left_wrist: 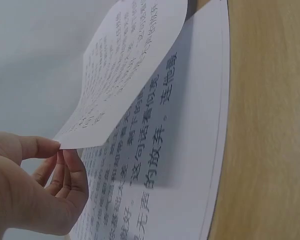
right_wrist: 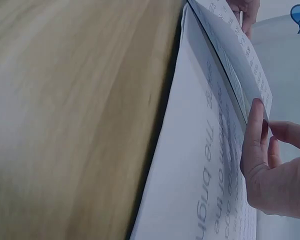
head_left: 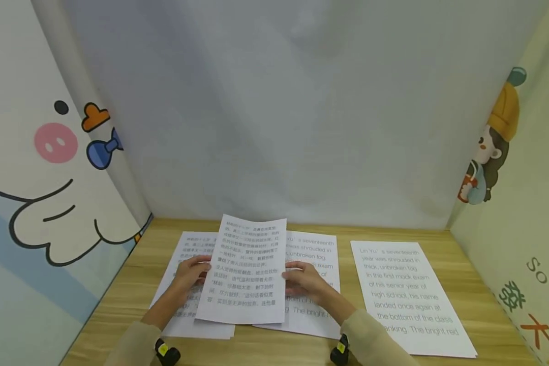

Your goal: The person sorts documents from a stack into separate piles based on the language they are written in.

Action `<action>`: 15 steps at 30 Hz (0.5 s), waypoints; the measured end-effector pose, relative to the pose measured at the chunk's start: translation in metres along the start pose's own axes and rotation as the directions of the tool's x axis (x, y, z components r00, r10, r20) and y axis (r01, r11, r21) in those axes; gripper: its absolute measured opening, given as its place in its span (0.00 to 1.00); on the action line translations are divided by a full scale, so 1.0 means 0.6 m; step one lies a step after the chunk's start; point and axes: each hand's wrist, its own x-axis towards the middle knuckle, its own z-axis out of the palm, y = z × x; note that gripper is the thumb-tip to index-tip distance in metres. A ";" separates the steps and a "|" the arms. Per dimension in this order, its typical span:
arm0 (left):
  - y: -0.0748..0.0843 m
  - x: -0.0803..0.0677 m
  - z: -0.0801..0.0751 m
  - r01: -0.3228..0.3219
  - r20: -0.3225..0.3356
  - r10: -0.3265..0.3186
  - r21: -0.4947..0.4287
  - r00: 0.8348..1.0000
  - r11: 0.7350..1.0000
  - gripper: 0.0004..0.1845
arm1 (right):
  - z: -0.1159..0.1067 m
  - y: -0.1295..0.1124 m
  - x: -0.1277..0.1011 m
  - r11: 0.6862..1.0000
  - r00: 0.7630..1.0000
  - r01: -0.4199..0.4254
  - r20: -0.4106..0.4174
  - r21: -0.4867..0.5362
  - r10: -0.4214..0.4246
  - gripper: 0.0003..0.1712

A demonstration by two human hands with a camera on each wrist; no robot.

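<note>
Between both hands a sheet of paper (head_left: pixel 244 274) with printed Chinese text is held up, slightly bowed, over two other lots of paper. My left hand (head_left: pixel 189 277) pinches its left edge between thumb and fingers; the left wrist view shows the held sheet (left_wrist: pixel 125 70) lifted off the Chinese-text paper (left_wrist: pixel 185 140) beneath. On the opposite edge, my right hand (head_left: pixel 305 280) pinches with thumb and fingers. Under that side lies a stack of English-text paper (head_left: pixel 320 305), partly hidden by the held sheet. In the right wrist view, the stack (right_wrist: pixel 190 165) shows several layered edges.
Farther right, another English-text paper stack (head_left: pixel 412 300) lies on the wooden table (head_left: pixel 265 351). A pale grey wall (head_left: pixel 293 127) stands behind the table. Cartoon-printed panels (head_left: pixel 23 218) flank it on both sides.
</note>
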 end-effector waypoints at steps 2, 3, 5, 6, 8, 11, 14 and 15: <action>-0.008 -0.004 -0.020 -0.009 -0.020 0.009 0.027 1.000 1.000 0.23 | 0.023 0.001 0.005 1.000 1.000 -0.002 0.024 0.008 0.002 0.29; -0.012 -0.007 -0.031 -0.004 -0.032 0.005 0.046 0.999 0.999 0.23 | 0.035 0.001 0.007 1.000 0.999 -0.002 0.035 0.006 0.001 0.29; -0.019 -0.009 -0.049 0.002 -0.047 0.002 0.067 0.999 0.998 0.24 | 0.055 0.000 0.010 1.000 0.999 0.002 0.050 0.004 -0.002 0.29; -0.022 -0.011 -0.058 0.009 -0.055 -0.005 0.076 0.998 0.997 0.24 | 0.065 -0.001 0.012 1.000 0.998 0.003 0.057 0.003 -0.003 0.29; -0.028 -0.013 -0.073 0.031 -0.073 -0.025 0.093 0.997 0.995 0.24 | 0.083 -0.003 0.014 1.000 0.997 0.008 0.072 0.000 -0.008 0.29; -0.034 -0.016 -0.092 0.060 -0.101 -0.051 0.091 0.994 0.994 0.24 | 0.107 -0.003 0.019 1.000 0.996 0.019 0.092 0.008 -0.019 0.29; -0.037 -0.018 -0.105 0.071 -0.115 -0.062 0.080 0.991 0.994 0.25 | 0.127 -0.003 0.023 0.999 0.992 0.037 0.117 0.024 -0.039 0.27; -0.039 -0.017 -0.109 0.075 -0.120 -0.065 0.080 0.991 0.994 0.25 | 0.132 -0.003 0.025 0.999 0.991 0.041 0.124 0.029 -0.044 0.26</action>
